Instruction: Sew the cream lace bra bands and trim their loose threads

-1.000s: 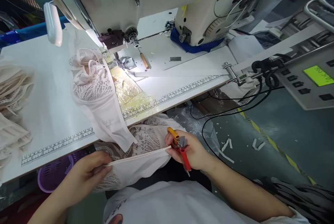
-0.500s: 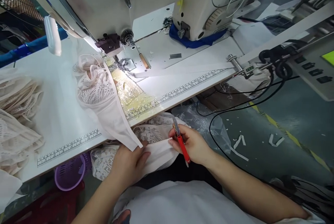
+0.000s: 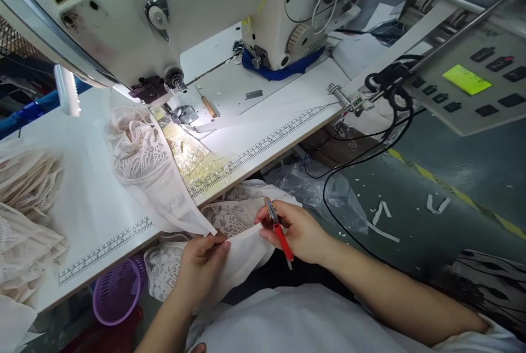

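A pale lace-and-fabric garment piece [image 3: 240, 243] hangs off the front edge of the white sewing table [image 3: 82, 199] into my lap. My left hand [image 3: 203, 265] is closed, pinching its white edge band from the left. My right hand [image 3: 298, 232] pinches the same band from the right and also holds red-handled thread snips [image 3: 278, 229], blades pointing up. A connected lace piece [image 3: 143, 161] lies on the table and trails up to the needle area [image 3: 181, 114] of the white sewing machine [image 3: 135, 18].
A stack of lace pieces [image 3: 24, 216] sits at the table's left. A purple basket [image 3: 117, 290] stands under the table edge. A control panel with a green display [image 3: 466, 81] is at the right, with black cables [image 3: 361, 150] hanging. Fabric scraps lie on the floor.
My left hand has slid right along the edge band, close to my right hand. The snips have closed and turned upright. The view has shifted down and left.
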{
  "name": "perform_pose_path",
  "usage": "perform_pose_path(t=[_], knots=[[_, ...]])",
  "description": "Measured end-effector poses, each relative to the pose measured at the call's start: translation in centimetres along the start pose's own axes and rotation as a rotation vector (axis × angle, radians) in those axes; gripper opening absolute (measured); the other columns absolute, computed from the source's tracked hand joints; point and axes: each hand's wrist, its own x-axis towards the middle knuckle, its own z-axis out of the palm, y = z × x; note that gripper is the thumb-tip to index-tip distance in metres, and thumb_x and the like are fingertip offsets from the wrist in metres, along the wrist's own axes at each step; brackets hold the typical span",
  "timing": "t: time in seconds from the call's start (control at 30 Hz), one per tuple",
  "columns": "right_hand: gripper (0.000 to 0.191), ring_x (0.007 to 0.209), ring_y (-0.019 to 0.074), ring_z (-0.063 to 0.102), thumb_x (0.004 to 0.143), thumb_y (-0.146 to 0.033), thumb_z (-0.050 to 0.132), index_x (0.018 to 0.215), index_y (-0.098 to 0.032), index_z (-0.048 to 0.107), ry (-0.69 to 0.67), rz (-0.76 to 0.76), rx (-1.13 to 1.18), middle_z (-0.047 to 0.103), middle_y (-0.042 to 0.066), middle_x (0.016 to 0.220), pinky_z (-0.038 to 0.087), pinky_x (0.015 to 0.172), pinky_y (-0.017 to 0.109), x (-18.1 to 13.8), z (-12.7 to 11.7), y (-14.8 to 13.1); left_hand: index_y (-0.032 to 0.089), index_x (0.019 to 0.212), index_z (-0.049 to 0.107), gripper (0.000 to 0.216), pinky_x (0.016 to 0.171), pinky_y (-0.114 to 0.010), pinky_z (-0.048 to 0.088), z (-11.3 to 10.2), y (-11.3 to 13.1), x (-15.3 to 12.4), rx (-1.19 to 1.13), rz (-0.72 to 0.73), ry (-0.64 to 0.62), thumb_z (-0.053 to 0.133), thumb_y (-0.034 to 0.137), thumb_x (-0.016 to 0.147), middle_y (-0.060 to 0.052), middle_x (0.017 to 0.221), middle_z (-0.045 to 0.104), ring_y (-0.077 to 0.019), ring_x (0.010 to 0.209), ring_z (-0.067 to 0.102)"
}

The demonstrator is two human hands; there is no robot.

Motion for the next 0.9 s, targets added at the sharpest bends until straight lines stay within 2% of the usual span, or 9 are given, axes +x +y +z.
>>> perform_pose_path(t=[0.2,0.4,0.47,0.57,0.63,0.7,0.73,0.83,0.9], knots=[[0.006,0.059,0.0141,0.052,0.073,-0.020,0.059,0.074,-0.021,0.053,0.024,-0.008,-0.092,0.060,0.000,0.070,0.043,0.053,0.026,-0.4,0.1,-0.1,0.019,0.069,0.065,0.019,0.057,-0.028,0.046,0.3,-0.1,-0.6,0.189,0.050,0.025,0.053,0.029,0.080,-0.003,0.063,0.064,-0.0175,0.060,0.059],[0.007,0.056,0.0137,0.047,0.074,-0.021,0.056,0.071,-0.022,0.050,0.083,-0.027,-0.225,0.054,-0.002,0.065,0.040,0.052,0.025,-0.9,0.3,0.6,0.020,0.079,0.066,0.017,0.069,-0.035,0.047,0.3,-0.4,-1.4,0.300,0.110,0.020,0.052,0.030,0.082,-0.006,0.076,0.068,-0.0230,0.076,0.061],[0.015,0.055,0.0138,0.045,0.074,-0.021,0.054,0.065,-0.022,0.043,0.092,-0.048,-0.273,0.049,-0.002,0.062,0.038,0.050,0.025,-1.0,0.0,1.0,0.021,0.083,0.068,0.015,0.079,-0.039,0.045,-1.0,-1.6,-2.1,0.178,0.027,0.115,0.058,0.031,0.076,-0.007,0.086,0.068,-0.0254,0.086,0.060],[0.023,0.051,0.0144,0.042,0.072,-0.022,0.053,0.058,-0.024,0.034,0.066,-0.101,-0.331,0.042,-0.003,0.056,0.034,0.047,0.025,-1.3,-0.6,1.8,0.022,0.080,0.067,0.016,0.093,-0.040,0.040,-3.9,-5.0,-4.4,-0.076,-0.206,0.402,0.063,0.035,0.072,-0.006,0.094,0.065,-0.0260,0.100,0.056],[0.020,0.049,0.0155,0.044,0.071,-0.021,0.052,0.058,-0.024,0.036,0.042,-0.143,-0.385,0.044,-0.003,0.054,0.034,0.045,0.026,-1.4,-1.0,2.4,0.021,0.082,0.062,0.020,0.094,-0.041,0.039,-5.5,-8.0,-7.0,-0.143,-0.362,0.590,0.060,0.039,0.075,-0.007,0.093,0.063,-0.0264,0.103,0.054],[0.011,0.051,0.0184,0.052,0.072,-0.021,0.050,0.063,-0.025,0.044,0.041,-0.199,-0.481,0.053,0.000,0.057,0.038,0.046,0.027,-1.4,-1.2,2.7,0.019,0.086,0.058,0.025,0.086,-0.041,0.044,-6.0,-10.6,-10.0,-0.231,-0.513,0.694,0.055,0.043,0.078,-0.007,0.088,0.063,-0.0267,0.097,0.057],[0.005,0.058,0.0207,0.057,0.073,-0.021,0.049,0.069,-0.025,0.049,0.030,-0.238,-0.524,0.059,0.002,0.064,0.041,0.049,0.028,-1.3,-1.2,2.7,0.019,0.085,0.057,0.028,0.079,-0.040,0.047,-5.7,-11.7,-11.4,-0.305,-0.582,0.704,0.054,0.046,0.079,-0.007,0.083,0.063,-0.0265,0.090,0.060],[0.018,0.080,0.0243,0.064,0.073,-0.015,0.047,0.085,-0.024,0.057,-0.112,-0.367,-0.584,0.068,0.006,0.088,0.048,0.062,0.032,-0.7,0.0,2.2,0.016,0.077,0.058,0.037,0.063,-0.037,0.051,-3.1,-13.3,-14.2,-0.581,-0.703,0.626,0.054,0.053,0.078,-0.007,0.066,0.063,-0.0245,0.068,0.064],[0.020,0.077,0.0229,0.063,0.071,-0.009,0.046,0.079,-0.025,0.056,-0.270,-0.431,-0.608,0.067,0.004,0.082,0.048,0.062,0.031,-0.1,1.5,1.7,0.016,0.076,0.058,0.038,0.060,-0.035,0.051,-1.1,-13.1,-15.0,-0.755,-0.710,0.569,0.058,0.054,0.076,-0.006,0.064,0.064,-0.0226,0.064,0.065]])
